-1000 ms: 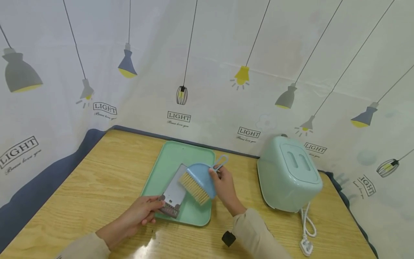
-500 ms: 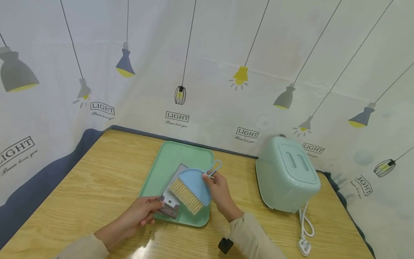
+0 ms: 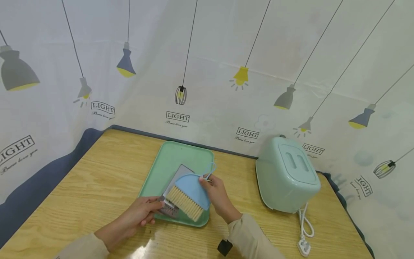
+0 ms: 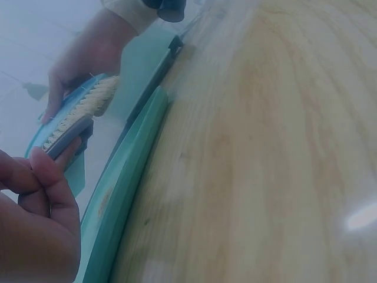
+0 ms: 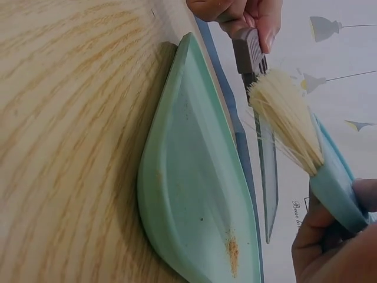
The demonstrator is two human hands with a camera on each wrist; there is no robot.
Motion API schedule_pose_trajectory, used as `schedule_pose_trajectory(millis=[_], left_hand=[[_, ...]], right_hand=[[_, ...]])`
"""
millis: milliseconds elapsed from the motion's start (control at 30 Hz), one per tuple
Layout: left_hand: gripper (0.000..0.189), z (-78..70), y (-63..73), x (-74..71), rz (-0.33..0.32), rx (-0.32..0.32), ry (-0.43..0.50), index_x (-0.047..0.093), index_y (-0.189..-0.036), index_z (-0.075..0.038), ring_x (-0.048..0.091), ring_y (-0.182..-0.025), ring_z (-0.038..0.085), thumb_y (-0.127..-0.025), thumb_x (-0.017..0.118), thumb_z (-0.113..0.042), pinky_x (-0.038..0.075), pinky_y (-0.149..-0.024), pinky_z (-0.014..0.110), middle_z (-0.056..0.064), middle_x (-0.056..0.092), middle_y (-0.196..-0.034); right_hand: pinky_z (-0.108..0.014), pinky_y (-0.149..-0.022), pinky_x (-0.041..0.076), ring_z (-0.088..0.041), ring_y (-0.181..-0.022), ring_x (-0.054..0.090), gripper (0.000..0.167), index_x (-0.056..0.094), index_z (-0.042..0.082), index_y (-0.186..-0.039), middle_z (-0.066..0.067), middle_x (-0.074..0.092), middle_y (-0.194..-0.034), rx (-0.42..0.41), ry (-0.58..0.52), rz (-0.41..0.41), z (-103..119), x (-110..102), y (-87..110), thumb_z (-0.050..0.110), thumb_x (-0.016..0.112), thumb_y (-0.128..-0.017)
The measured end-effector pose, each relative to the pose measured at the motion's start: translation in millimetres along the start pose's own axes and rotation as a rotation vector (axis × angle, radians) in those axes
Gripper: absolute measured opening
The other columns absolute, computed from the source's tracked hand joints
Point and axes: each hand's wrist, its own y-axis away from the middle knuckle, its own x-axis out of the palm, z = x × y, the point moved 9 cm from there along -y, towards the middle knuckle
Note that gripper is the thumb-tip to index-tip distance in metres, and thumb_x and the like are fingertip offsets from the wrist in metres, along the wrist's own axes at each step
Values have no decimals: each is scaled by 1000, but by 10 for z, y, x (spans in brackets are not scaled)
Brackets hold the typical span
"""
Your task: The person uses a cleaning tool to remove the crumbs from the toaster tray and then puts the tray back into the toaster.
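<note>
At lower centre, two hands are busy: the left hand (image 3: 142,210) pinches one grey crumb tray (image 3: 168,210) by its end; the right hand (image 3: 216,194) grips one blue brush (image 3: 190,194), bristles over the crumb tray. Beneath lies one green tray (image 3: 181,153) with one brown crumb patch (image 5: 232,253), on the table (image 3: 97,180). One mint toaster (image 3: 289,176) stands at right, one white plug (image 3: 304,248) at lower right.

Flat grey panel (image 3: 169,209) with a ridged brownish end, lying slantwise over a green tray (image 3: 176,154), fan-shaped blue brush (image 3: 193,189) with looped handle above it, pale bristles angled downward, apparently touching the panel.
</note>
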Motion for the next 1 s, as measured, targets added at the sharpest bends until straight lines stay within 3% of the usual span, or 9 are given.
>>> schedule_pose_trajectory(millis=[300,533,767,1000], left_hand=[[70,-5,-12,22,1,-1,-18,21,-144,18,26,-38,0,-97,52,-23,50,-62,19,-11,31,-44],[65,13,-7,21,4,6,-10,27,-143,17,26,-39,-1,-97,51,-21,48,-60,16,-13,43,-50],[64,17,2,25,12,8,-11,29,-142,17,26,-39,-1,-97,52,-22,46,-60,17,-13,31,-46],[64,23,5,28,1,-6,-2,30,-142,17,26,-40,-1,-96,53,-22,46,-59,16,-13,40,-52]], right_hand=[[-23,-58,47,-4,-64,55,21,55,-2,-99,4,59,-70,-21,27,15,-7,44,-14,19,56,-98],[-26,-61,53,-7,-73,62,24,56,-5,-101,-17,69,-87,-95,110,-20,8,-17,-46,19,55,-99],[-23,-58,52,-8,-68,61,24,59,-4,-100,-22,69,-84,-176,185,-82,56,-139,-112,20,57,-97],[-27,-66,56,-16,-84,68,24,59,-6,-103,-24,71,-94,-182,165,-132,37,-241,-141,18,59,-97]])
